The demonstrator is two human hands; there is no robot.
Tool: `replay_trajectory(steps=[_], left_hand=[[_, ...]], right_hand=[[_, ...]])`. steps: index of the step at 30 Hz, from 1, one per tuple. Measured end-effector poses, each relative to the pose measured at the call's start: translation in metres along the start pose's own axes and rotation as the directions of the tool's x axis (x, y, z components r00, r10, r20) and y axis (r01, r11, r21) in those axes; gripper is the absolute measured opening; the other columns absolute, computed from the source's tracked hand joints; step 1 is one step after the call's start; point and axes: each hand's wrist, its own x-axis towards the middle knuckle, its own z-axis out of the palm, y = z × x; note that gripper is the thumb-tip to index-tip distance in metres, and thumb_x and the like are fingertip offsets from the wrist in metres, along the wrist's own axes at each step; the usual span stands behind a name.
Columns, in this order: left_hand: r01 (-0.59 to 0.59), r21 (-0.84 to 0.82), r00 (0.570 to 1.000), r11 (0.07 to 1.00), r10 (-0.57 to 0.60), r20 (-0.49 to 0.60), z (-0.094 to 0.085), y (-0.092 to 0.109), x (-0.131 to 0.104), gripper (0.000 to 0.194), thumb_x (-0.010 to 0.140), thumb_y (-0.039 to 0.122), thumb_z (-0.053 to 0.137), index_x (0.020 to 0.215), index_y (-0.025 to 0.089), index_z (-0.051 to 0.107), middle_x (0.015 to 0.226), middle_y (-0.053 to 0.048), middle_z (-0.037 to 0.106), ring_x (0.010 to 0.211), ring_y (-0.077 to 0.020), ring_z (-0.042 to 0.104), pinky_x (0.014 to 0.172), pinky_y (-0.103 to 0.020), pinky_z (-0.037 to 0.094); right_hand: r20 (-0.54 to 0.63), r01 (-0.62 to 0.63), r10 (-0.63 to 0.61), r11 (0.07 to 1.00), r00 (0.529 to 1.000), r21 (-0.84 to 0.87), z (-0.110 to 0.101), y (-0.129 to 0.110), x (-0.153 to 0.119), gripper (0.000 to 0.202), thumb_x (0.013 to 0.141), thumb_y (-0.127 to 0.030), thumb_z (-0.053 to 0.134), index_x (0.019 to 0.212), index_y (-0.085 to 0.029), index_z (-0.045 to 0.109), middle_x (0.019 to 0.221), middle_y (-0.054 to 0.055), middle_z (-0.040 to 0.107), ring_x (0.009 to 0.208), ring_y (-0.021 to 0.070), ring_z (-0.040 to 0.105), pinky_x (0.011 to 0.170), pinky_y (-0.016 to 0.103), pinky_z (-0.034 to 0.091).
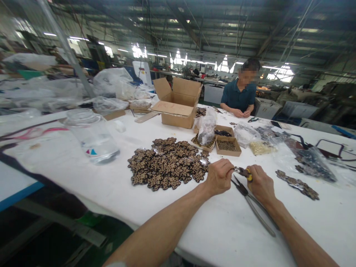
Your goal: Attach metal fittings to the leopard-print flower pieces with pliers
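Note:
My right hand [260, 184] is closed around a pair of pliers [244, 172] with yellow on the handles. The jaws point left and meet the fingertips of my left hand [220, 176]. That hand is pinched closed on something too small to make out. Just below, a second pair of long-nosed pliers [250, 203] with grey handles lies on the white table. To the left spreads a pile of leopard-print flower-shaped pieces [168, 163]. A short row of leopard-print pieces [297, 184] lies to the right of my right hand.
Small cardboard trays [228, 145] of metal parts stand beyond my hands, near an open cardboard box [178, 107]. A clear plastic jar [91, 137] stands at left, plastic bags [317, 163] at right. A co-worker [239, 92] sits across the table [211, 226].

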Motion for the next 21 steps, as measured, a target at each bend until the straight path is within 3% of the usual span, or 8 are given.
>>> replay_trajectory(steps=[5,9,11,13,17,19,21], left_hand=[[0.064,-0.067,0.998,0.996,-0.065,-0.011,-0.001,0.002,0.001,0.010,0.093,0.018,0.052,0.092,0.017,0.062,0.086,-0.008,0.065,0.082,-0.0202,0.061,0.073,-0.034,0.048],[0.274,-0.172,0.959,0.946,-0.282,-0.024,-0.002,0.003,0.003,0.007,0.089,0.020,0.060,0.088,0.017,0.066,0.084,-0.006,0.067,0.078,-0.0171,0.061,0.072,-0.031,0.048],[0.422,-0.241,0.902,0.874,-0.432,0.008,-0.001,0.002,0.004,0.008,0.087,0.022,0.064,0.086,0.016,0.069,0.080,-0.004,0.068,0.074,-0.0154,0.061,0.070,-0.029,0.048],[0.552,-0.346,0.826,0.758,-0.553,0.108,0.001,-0.001,0.004,0.011,0.084,0.023,0.066,0.085,0.014,0.071,0.075,-0.004,0.068,0.070,-0.0145,0.062,0.066,-0.027,0.048],[0.732,-0.454,0.664,0.508,-0.679,0.312,0.000,-0.008,0.004,0.015,0.078,0.023,0.069,0.084,0.010,0.071,0.068,-0.005,0.067,0.058,-0.0128,0.060,0.056,-0.024,0.046],[0.792,-0.369,0.600,0.486,-0.734,0.320,-0.012,-0.011,0.007,0.014,0.077,0.022,0.069,0.083,0.010,0.071,0.066,-0.004,0.066,0.055,-0.0124,0.058,0.054,-0.023,0.044],[0.806,-0.203,0.592,0.557,-0.757,0.274,-0.033,-0.013,0.012,0.012,0.076,0.022,0.068,0.080,0.011,0.072,0.065,-0.003,0.066,0.056,-0.0128,0.057,0.055,-0.024,0.043]], right_hand=[[0.026,-0.034,0.032,0.997,0.999,0.064,-0.002,-0.002,0.001,0.034,0.084,-0.010,0.052,0.116,-0.024,0.054,0.109,0.008,0.061,0.105,0.0258,0.054,0.071,0.032,0.048],[0.018,-0.066,0.064,0.986,0.998,0.152,-0.004,0.001,0.001,0.062,0.077,-0.007,0.052,0.136,-0.025,0.046,0.126,0.010,0.057,0.117,0.0284,0.051,0.084,0.039,0.054],[-0.005,-0.106,0.108,0.984,0.994,0.145,-0.008,0.009,-0.002,0.063,0.078,-0.008,0.053,0.139,-0.025,0.044,0.128,0.010,0.056,0.119,0.0300,0.050,0.083,0.041,0.055],[-0.019,-0.146,0.149,0.983,0.989,0.113,-0.013,0.021,-0.009,0.062,0.080,-0.011,0.054,0.139,-0.025,0.044,0.128,0.010,0.056,0.119,0.0310,0.050,0.076,0.039,0.054],[-0.007,-0.182,0.183,0.983,0.983,0.020,-0.026,0.053,-0.028,0.057,0.082,-0.014,0.058,0.137,-0.023,0.047,0.121,0.011,0.058,0.110,0.0308,0.053,0.066,0.035,0.049],[0.029,-0.198,0.199,0.980,0.980,-0.035,-0.032,0.069,-0.036,0.051,0.083,-0.014,0.058,0.133,-0.022,0.050,0.116,0.011,0.060,0.106,0.0300,0.054,0.065,0.034,0.045],[0.105,-0.206,0.215,0.975,0.971,-0.087,-0.039,0.085,-0.041,0.046,0.085,-0.015,0.057,0.130,-0.021,0.054,0.113,0.012,0.062,0.102,0.0296,0.056,0.064,0.033,0.042]])
